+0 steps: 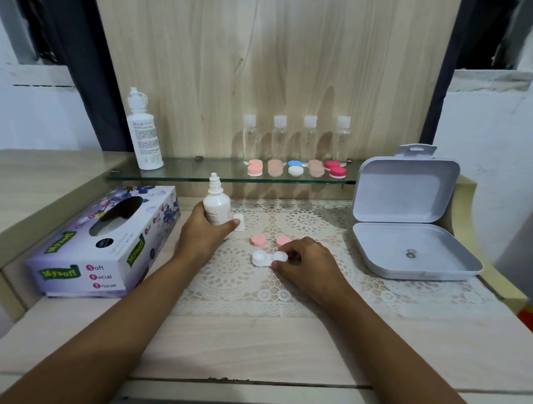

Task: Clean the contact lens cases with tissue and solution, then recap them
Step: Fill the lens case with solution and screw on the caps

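Pale wood-grain table [264,338] with a white lace doily [320,225] as the work area; wood panel behind.

Hands:
- Left hand [204,232] has its fingers wrapped round a small white plastic dropper bottle [216,207], upright, base near the doily. Judged: kept upright so no solution spills before dosing.
- Right hand [306,262] curls over the right well of the white two-well lens case base [264,258], thumb and fingertips pinching it. Judged: this steadies the light case for the drops.

The case lies on the doily between the hands, both wells uncapped.

Its two round pink screw caps [258,240] lie just behind it, apart from the wells, presumably parked for recapping. A small white cap [240,223], probably the bottle's, lies touching the left thumb.

Counts:
- Open case: 1. Pink caps: 2.
- Capped lens cases [295,168] on the glass shelf [197,172]: 5 (pink, peach, blue and white, peach, magenta).
- Clear small bottles with white tops [279,139] behind them: 4.
- Tall white solution bottle [145,138], shelf left end: 1.
- Purple floral tissue box [101,252], left of the doily: 1. No tissue is drawn.
- Grey hinged plastic box [415,245], lid open, right: 1.

Step judged: wetting the wells, with wiping and recapping not yet done.
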A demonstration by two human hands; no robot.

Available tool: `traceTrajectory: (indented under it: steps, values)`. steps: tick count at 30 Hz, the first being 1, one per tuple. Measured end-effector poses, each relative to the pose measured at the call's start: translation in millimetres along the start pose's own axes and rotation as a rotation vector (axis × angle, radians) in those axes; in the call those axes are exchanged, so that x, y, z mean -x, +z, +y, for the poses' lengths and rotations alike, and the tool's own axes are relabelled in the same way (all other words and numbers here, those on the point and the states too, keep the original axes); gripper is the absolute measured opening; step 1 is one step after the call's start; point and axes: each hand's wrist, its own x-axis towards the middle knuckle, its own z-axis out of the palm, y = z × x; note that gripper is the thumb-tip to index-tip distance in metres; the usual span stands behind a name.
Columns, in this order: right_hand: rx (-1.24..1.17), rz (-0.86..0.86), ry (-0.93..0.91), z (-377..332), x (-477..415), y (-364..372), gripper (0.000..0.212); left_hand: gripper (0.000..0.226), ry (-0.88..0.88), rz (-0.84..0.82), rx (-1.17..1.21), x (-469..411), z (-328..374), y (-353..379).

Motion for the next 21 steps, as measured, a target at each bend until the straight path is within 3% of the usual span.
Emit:
traceTrajectory:
  steps: [4, 6, 8, 11, 14, 17, 21]
  values:
    - [-0.006, -0.004, 0.003, 0.1, -0.5, -0.2, 0.025, 0.08, 0.034, 0.14, -0.198, 9.5, 4.2, -2.3]
    - [0.001, -0.005, 0.005, 0.2, -0.6, 0.3, 0.026, 0.069, 0.116, 0.28, -0.2, 20.7, 10.8, -4.0]
    - [0.0, 0.006, 0.005, -0.1, -0.1, 0.5, 0.026, 0.046, 0.258, 0.308, -0.153, 31.2, 17.9, -4.3]
    - [0.002, 0.021, -0.002, -0.4, 0.7, 0.7, 0.023, 0.021, 0.35, 0.092, -0.157, 36.9, 25.0, 0.9]
    - [0.012, 0.024, -0.002, -0.9, 0.7, 0.9, 0.022, 0.027, 0.246, -0.143, -0.304, 35.4, 30.1, 11.7]
    - [0.018, 0.024, -0.004, -1.1, 0.6, 0.5, 0.022, 0.04, 0.131, -0.251, -0.412, 27.4, 33.0, 21.5]
    - [0.008, 0.018, -0.016, -1.7, 0.7, -0.6, 0.02, 0.025, 0.067, -0.351, -0.526, 13.8, 36.5, 28.2]
